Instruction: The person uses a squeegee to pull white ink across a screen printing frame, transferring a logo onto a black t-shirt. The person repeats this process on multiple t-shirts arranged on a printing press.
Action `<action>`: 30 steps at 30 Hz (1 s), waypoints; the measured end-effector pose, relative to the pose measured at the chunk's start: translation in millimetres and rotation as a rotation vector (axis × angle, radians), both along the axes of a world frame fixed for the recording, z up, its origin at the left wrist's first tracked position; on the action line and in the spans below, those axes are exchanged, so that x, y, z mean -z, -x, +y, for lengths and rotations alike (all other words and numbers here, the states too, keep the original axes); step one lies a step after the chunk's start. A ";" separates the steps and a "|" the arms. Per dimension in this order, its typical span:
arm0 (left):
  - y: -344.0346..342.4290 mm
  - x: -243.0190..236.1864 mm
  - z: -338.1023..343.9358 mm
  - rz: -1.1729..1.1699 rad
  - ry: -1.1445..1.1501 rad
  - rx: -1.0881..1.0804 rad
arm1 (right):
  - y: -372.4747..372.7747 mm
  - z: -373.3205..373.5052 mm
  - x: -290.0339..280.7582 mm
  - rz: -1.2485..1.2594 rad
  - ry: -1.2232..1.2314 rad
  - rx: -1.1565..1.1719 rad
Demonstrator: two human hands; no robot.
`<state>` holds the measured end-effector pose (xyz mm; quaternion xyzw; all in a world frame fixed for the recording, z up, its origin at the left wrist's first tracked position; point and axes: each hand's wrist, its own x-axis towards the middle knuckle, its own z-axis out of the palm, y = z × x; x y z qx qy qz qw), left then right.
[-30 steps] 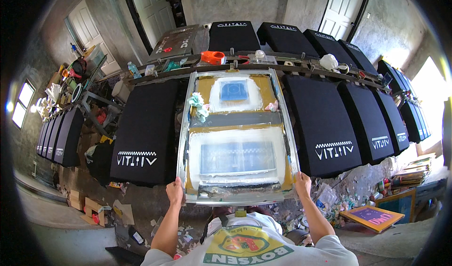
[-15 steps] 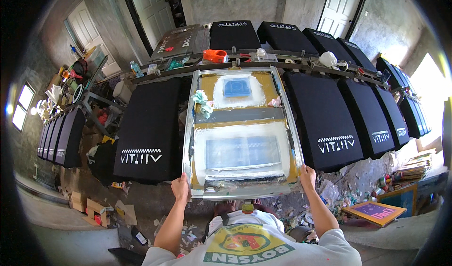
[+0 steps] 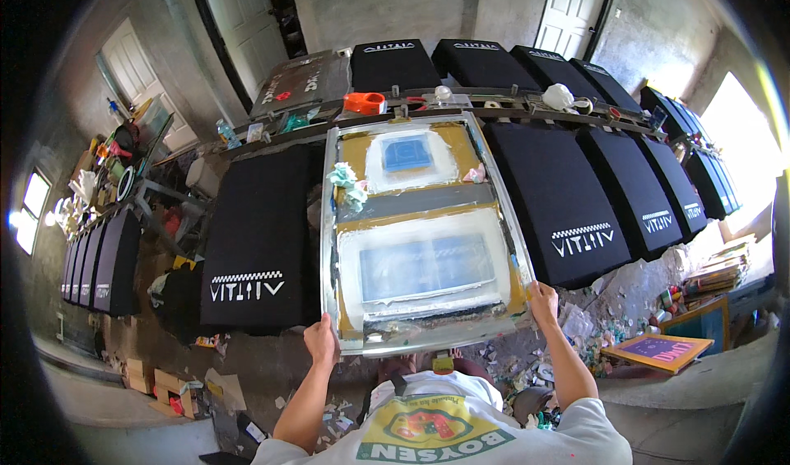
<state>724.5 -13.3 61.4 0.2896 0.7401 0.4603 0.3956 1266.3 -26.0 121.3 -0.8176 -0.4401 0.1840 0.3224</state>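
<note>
My left hand (image 3: 322,339) is closed on the near left corner of a large metal-edged printing screen (image 3: 354,251). At its near right corner, my right hand (image 3: 543,304) grips the side rail. The screen has two bluish stencil windows with white smears around them and brown tape along the edges. A dark, ink-streaked strip lies along its near end. On the left rail sits a crumpled green and pink wad (image 3: 350,187), with a smaller pink wad (image 3: 475,174) on the right. What lies under the screen is hidden.
Black fabric panels with white prints flank the screen: one on the left (image 3: 257,234), several on the right (image 3: 555,193). A cluttered rail beyond carries an orange tape dispenser (image 3: 364,103) and a white bundle (image 3: 558,97). Scraps litter the floor near a purple framed board (image 3: 658,353).
The whole view has turned slightly, so the panels and screen sit tilted differently. Relative to the picture, my left hand is lower and my right hand a little higher; both still grip the screen.
</note>
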 end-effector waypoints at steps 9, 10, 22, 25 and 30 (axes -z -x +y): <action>-47.2 14.1 6.3 -0.147 -0.115 -0.078 | -43.6 1.6 -25.5 0.028 -0.048 0.001; -63.0 12.5 10.5 -0.141 -0.122 -0.071 | -58.7 5.6 -29.5 0.031 -0.054 0.003; -385.2 -4.8 35.8 -0.188 -0.139 -0.025 | -383.4 23.9 -37.8 0.050 -0.101 0.021; -479.3 3.1 26.9 -0.192 -0.147 -0.010 | -479.7 11.2 -44.1 0.065 -0.082 0.030; -549.2 -0.5 1.3 -0.068 -0.088 -0.016 | -553.3 -3.9 -47.9 0.034 -0.067 0.020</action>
